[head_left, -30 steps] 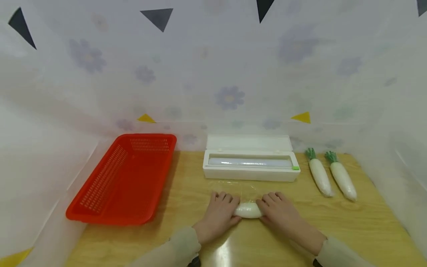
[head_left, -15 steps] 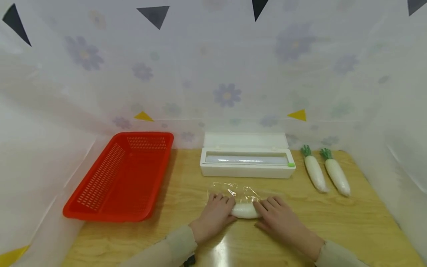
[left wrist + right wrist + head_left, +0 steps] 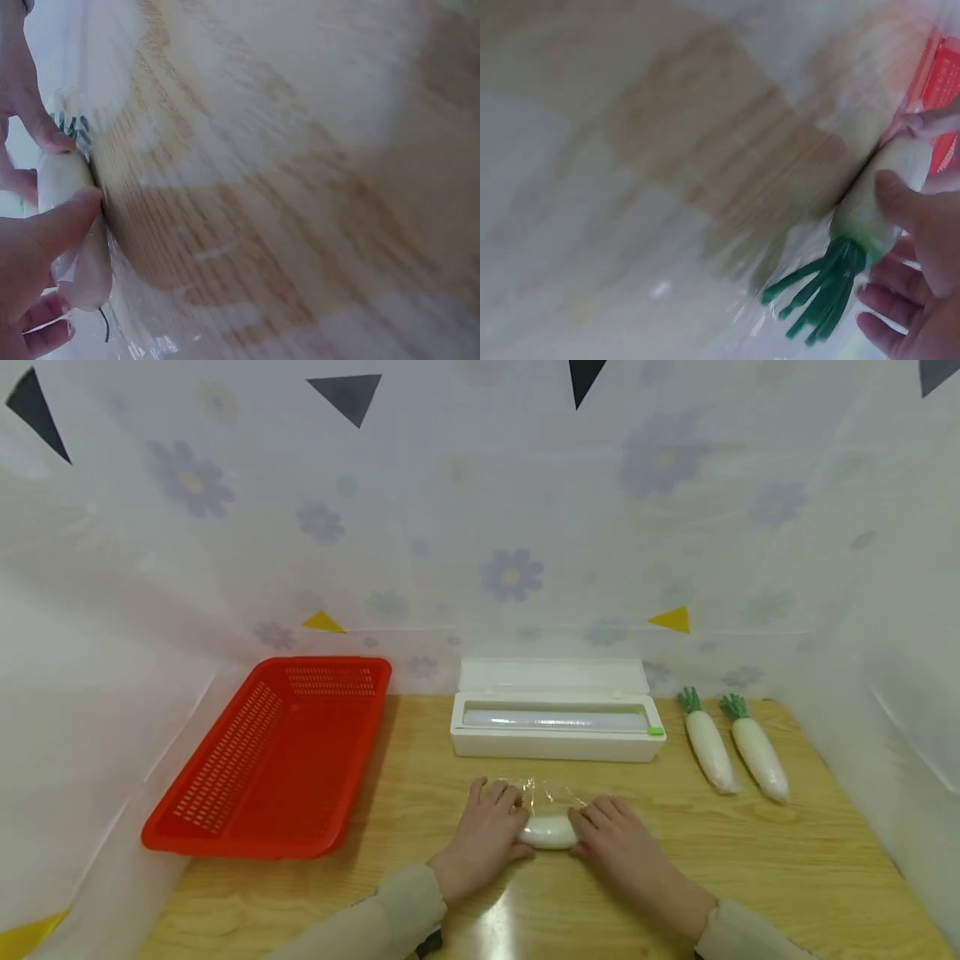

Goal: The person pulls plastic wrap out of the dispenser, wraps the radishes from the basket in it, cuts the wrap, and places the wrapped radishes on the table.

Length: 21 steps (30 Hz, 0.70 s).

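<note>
A white radish (image 3: 550,832) lies crosswise on the table in front of the person, wrapped in clear plastic film (image 3: 551,793) that spreads out beyond it. The left hand (image 3: 483,833) grips its root end; in the left wrist view the thumb presses on the radish (image 3: 91,262) above its thin tail. At the other end the right hand (image 3: 626,847) holds it, thumb on top and fingers bent round the far side. Green leaf stalks (image 3: 826,292) stick out past that hand in the right wrist view. Both palms hide most of the radish from the head view.
Behind the hands stands a white film dispenser box (image 3: 558,746), lid up, with a film roll (image 3: 555,719) inside. Two more white radishes with green tops, a nearer-left one (image 3: 708,747) and a right one (image 3: 760,758), lie at the right. A red basket (image 3: 352,777) sits at the left.
The left hand's fingers have stretched forward over the film, and the right hand has shifted slightly left. Less film shows beyond the radish than half a second ago. The head view has shifted slightly.
</note>
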Available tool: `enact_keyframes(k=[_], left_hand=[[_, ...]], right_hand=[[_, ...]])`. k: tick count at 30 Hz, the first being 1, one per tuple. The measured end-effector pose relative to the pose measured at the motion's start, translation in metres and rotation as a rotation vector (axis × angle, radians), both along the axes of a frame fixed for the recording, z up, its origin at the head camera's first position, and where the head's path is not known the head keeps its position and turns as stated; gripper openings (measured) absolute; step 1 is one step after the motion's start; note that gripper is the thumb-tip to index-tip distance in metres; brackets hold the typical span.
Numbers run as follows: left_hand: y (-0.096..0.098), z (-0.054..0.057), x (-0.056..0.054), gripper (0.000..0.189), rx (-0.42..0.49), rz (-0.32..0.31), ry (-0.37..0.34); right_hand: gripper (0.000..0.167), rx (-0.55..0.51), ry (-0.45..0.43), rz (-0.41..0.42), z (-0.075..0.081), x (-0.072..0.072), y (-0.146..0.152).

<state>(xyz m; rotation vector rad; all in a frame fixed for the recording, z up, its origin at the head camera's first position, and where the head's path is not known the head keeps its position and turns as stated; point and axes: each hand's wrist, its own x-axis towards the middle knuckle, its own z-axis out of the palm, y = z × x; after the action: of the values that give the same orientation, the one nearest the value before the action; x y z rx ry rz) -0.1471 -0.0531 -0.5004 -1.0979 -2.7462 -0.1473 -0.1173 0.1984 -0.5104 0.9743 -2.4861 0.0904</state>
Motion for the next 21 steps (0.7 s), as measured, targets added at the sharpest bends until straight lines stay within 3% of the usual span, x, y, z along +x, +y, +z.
enact_keyframes(k=[5,9,12,15,21], left_hand=[[0.000,-0.005,-0.003,0.045,0.057,-0.019,-0.080],[-0.003,-0.009,-0.007,0.053,0.138,-0.005,-0.164],[-0.007,-0.010,-0.012,0.050,0.172,0.008,-0.189],[-0.009,-0.008,-0.018,0.042,0.190,0.009,-0.215],[-0.013,-0.007,-0.029,0.042,0.221,0.020,-0.279]], right_hand=[[0.044,-0.031,-0.067,-0.015,0.002,-0.004,0.006],[0.034,-0.096,-0.139,-0.016,0.003,-0.007,0.012],[0.032,-0.157,-0.194,-0.020,0.004,-0.014,0.013],[0.034,-0.197,-0.207,-0.008,0.004,-0.021,0.016],[0.032,-0.174,-0.184,0.031,0.002,-0.034,0.020]])
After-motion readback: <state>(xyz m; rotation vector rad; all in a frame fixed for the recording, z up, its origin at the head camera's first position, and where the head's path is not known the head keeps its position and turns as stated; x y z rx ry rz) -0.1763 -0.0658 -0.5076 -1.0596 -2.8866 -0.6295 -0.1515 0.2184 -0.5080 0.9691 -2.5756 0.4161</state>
